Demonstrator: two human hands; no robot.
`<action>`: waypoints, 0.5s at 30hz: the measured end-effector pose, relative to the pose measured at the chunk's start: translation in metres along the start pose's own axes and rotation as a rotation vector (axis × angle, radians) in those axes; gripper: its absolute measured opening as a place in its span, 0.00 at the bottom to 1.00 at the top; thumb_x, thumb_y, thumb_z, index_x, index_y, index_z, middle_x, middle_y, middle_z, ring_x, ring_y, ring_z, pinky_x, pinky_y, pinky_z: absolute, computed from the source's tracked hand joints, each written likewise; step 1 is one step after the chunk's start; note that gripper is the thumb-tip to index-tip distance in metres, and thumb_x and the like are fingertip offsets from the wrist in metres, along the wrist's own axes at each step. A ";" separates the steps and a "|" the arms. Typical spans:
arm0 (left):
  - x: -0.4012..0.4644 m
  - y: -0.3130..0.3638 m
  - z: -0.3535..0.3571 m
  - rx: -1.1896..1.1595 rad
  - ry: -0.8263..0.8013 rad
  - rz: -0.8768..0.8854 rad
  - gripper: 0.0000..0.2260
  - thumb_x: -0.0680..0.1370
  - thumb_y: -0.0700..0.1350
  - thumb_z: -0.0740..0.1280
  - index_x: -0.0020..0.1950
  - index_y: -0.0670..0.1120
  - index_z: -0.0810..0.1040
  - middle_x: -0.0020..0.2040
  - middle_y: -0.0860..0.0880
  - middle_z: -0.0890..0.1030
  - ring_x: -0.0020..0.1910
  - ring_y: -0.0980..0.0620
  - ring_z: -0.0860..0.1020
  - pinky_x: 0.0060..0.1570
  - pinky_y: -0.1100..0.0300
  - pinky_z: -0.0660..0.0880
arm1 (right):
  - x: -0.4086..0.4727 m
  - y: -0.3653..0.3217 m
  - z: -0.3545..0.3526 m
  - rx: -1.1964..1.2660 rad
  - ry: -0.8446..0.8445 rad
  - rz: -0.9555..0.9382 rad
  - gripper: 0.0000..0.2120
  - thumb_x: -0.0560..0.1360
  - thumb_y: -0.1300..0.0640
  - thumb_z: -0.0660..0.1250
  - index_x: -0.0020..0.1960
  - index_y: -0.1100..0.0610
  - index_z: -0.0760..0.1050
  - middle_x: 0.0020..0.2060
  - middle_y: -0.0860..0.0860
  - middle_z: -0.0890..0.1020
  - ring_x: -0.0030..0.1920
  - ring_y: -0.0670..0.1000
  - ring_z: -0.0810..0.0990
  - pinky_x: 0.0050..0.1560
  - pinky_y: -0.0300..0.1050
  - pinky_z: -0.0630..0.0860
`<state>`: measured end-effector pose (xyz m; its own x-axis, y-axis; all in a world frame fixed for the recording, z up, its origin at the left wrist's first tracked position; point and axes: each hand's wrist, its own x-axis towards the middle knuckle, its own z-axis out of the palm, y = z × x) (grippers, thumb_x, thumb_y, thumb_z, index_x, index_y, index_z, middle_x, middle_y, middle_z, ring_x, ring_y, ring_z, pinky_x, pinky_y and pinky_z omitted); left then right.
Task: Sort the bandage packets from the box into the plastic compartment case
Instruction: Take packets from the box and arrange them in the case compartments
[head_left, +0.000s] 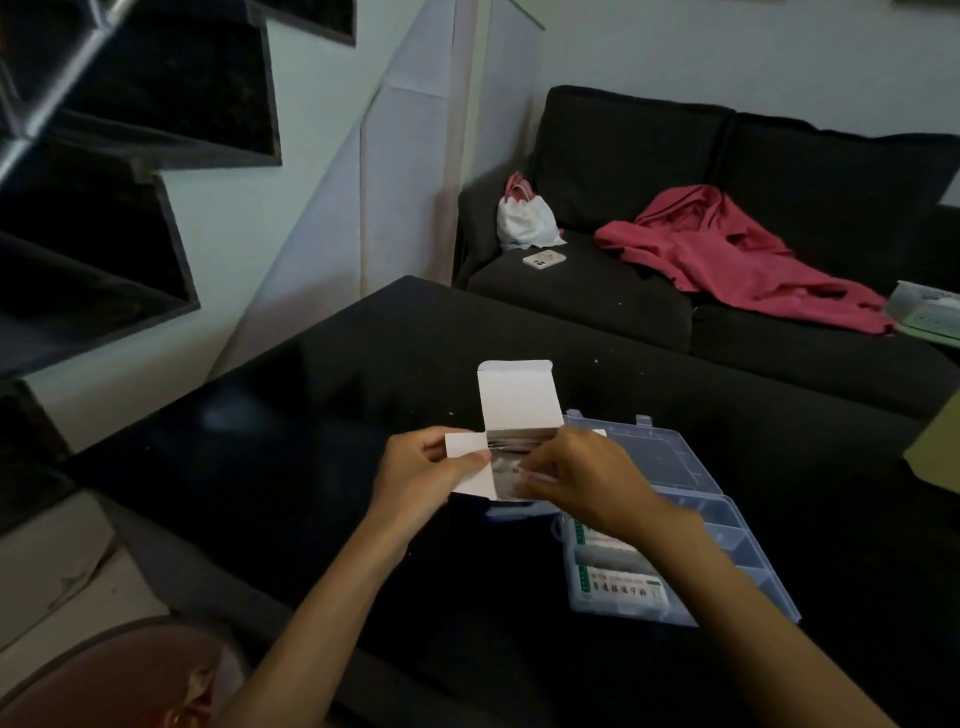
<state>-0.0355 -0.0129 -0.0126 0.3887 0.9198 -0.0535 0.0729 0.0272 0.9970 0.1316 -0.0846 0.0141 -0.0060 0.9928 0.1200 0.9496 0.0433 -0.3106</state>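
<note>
A small white cardboard box (514, 400) stands open on the black table, its lid flap raised. My left hand (423, 475) grips the box by its left side flap. My right hand (582, 478) reaches into the box mouth and pinches the bandage packets (506, 467) inside. To the right lies the clear blue plastic compartment case (727, 525) with its lid folded back. Green-and-white bandage packets (623, 587) fill its near left compartments; the right compartments look bare.
The black table (311, 441) has open surface to the left and in front. A dark sofa (727, 260) behind it carries a pink garment (727, 254), a white bag (524, 218), a phone (543, 259) and a tissue box (927, 309). Dark stairs (104, 156) rise at left.
</note>
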 end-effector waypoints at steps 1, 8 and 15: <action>0.001 -0.001 0.001 -0.004 0.024 0.008 0.07 0.72 0.40 0.73 0.50 0.47 0.83 0.43 0.50 0.85 0.37 0.60 0.80 0.26 0.73 0.68 | 0.002 0.002 -0.002 -0.004 0.006 -0.008 0.09 0.75 0.50 0.66 0.51 0.51 0.81 0.45 0.47 0.80 0.43 0.40 0.73 0.41 0.35 0.69; 0.022 -0.017 0.004 -0.033 0.210 0.029 0.18 0.71 0.44 0.74 0.60 0.46 0.78 0.50 0.47 0.84 0.48 0.53 0.82 0.53 0.54 0.78 | -0.006 -0.009 -0.010 0.577 0.463 0.201 0.05 0.77 0.55 0.64 0.48 0.48 0.78 0.42 0.40 0.80 0.43 0.36 0.79 0.39 0.32 0.76; 0.027 -0.012 0.014 0.140 0.415 0.022 0.28 0.74 0.54 0.69 0.71 0.48 0.66 0.64 0.47 0.76 0.61 0.50 0.74 0.63 0.51 0.70 | -0.039 0.002 -0.013 1.220 0.254 0.526 0.09 0.76 0.53 0.64 0.53 0.54 0.80 0.45 0.54 0.84 0.46 0.52 0.84 0.46 0.44 0.80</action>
<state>-0.0130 0.0058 -0.0270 -0.0082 0.9997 0.0233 0.2037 -0.0211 0.9788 0.1381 -0.1246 0.0214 0.4532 0.8799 -0.1430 -0.0607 -0.1295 -0.9897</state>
